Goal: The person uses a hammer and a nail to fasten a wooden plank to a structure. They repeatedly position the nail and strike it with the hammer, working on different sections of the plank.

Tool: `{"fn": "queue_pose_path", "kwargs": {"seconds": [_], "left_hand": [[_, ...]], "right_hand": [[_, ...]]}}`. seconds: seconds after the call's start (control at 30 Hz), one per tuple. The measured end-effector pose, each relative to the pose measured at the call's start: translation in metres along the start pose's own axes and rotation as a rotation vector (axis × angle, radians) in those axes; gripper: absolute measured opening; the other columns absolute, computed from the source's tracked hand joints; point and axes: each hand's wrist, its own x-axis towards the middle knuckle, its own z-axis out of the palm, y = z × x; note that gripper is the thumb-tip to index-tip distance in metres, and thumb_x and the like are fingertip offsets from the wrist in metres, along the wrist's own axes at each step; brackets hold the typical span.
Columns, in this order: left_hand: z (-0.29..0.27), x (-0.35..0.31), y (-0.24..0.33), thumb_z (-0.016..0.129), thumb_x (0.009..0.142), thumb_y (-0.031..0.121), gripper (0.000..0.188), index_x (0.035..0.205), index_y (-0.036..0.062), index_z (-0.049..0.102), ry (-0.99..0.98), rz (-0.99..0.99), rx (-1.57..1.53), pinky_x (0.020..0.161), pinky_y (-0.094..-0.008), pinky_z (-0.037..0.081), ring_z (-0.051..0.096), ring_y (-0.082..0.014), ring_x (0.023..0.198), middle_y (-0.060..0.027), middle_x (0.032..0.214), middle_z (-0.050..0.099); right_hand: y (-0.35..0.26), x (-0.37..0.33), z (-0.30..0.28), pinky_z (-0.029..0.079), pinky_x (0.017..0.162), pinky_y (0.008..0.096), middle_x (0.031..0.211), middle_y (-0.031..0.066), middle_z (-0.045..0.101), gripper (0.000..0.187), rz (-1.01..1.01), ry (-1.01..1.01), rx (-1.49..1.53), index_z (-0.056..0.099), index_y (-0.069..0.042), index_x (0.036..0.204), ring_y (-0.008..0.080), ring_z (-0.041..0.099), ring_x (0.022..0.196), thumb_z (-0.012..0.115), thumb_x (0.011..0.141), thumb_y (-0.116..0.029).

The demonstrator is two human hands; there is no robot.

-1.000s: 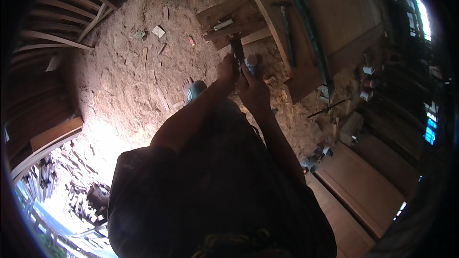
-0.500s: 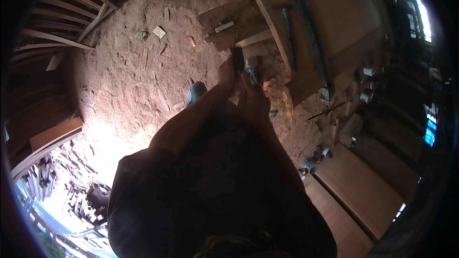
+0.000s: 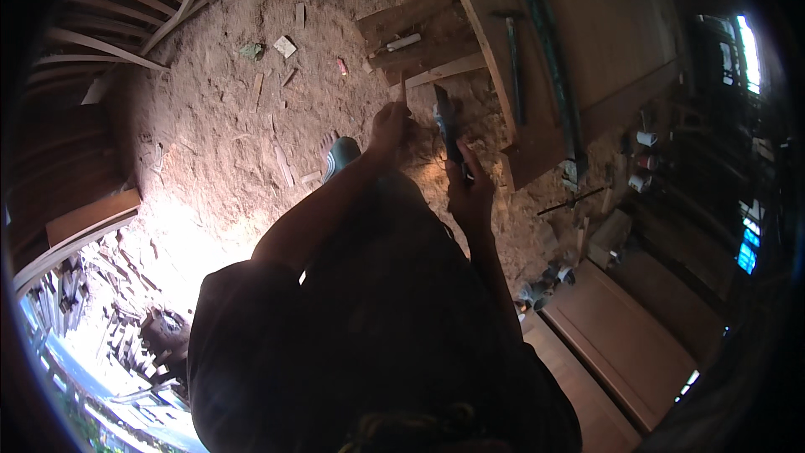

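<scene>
The right hand (image 3: 471, 189) has its fingers closed around the handle of a dark flat-bladed tool (image 3: 450, 127), which juts out ahead of those fingertips over the earth floor (image 3: 226, 109). Just left of the blade, apart from it, is the left hand (image 3: 390, 127), its fingers curled; a slim shape points forward from it, and I can't tell whether that's a finger or a sliver of wood. Beyond both sets of fingers lie wooden boards (image 3: 398, 21) with a pale cylinder (image 3: 403, 42) on them. Right of the fingers, a hammer (image 3: 516, 75) rests on a wooden panel (image 3: 616, 25).
</scene>
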Motion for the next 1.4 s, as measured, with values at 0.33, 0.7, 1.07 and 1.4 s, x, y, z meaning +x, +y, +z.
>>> {"fn": "queue_pose_path", "kwargs": {"seconds": [0.33, 0.7, 1.07, 1.4], "left_hand": [[-0.015, 0.064, -0.051, 0.043, 0.106, 0.039, 0.040, 0.106, 0.0049, 0.063, 0.092, 0.193, -0.026, 0.045, -0.0310, 0.043, 0.054, -0.0156, 0.053, -0.0060, 0.077, 0.061], [-0.006, 0.037, -0.025, 0.044, 0.106, 0.041, 0.042, 0.106, 0.0037, 0.063, 0.130, 0.421, 0.375, 0.038, -0.0296, 0.038, 0.052, -0.0142, 0.047, -0.0060, 0.073, 0.060], [0.007, 0.016, -0.001, 0.044, 0.102, 0.041, 0.050, 0.093, -0.0021, 0.068, 0.137, 0.187, 0.216, 0.067, -0.0416, 0.049, 0.064, -0.0237, 0.073, -0.0164, 0.079, 0.065], [-0.015, 0.047, -0.030, 0.045, 0.104, 0.039, 0.038, 0.096, 0.0058, 0.060, 0.065, 0.491, 0.452, 0.052, -0.0337, 0.044, 0.055, -0.0201, 0.058, -0.0092, 0.072, 0.058]], "right_hand": [[-0.046, 0.005, 0.021, 0.056, 0.083, 0.0406, 0.107, 0.0244, 0.071, 0.037, -0.267, -0.055, -0.281, 0.065, -0.005, 0.132, 0.0354, 0.072, 0.094, 0.063, 0.097, -0.016], [-0.040, 0.027, 0.045, 0.056, 0.076, 0.0451, 0.092, 0.0276, 0.069, 0.035, -0.339, 0.050, -0.435, 0.068, -0.006, 0.127, 0.0413, 0.070, 0.086, 0.062, 0.094, -0.018], [-0.036, 0.039, 0.059, 0.056, 0.075, 0.0456, 0.097, 0.0256, 0.069, 0.038, -0.342, 0.092, -0.494, 0.065, -0.009, 0.131, 0.0395, 0.069, 0.085, 0.060, 0.096, -0.022], [-0.032, 0.049, 0.061, 0.056, 0.076, 0.0427, 0.099, 0.0218, 0.071, 0.039, -0.282, 0.024, -0.533, 0.064, -0.008, 0.134, 0.0356, 0.071, 0.090, 0.061, 0.097, -0.021]]}}
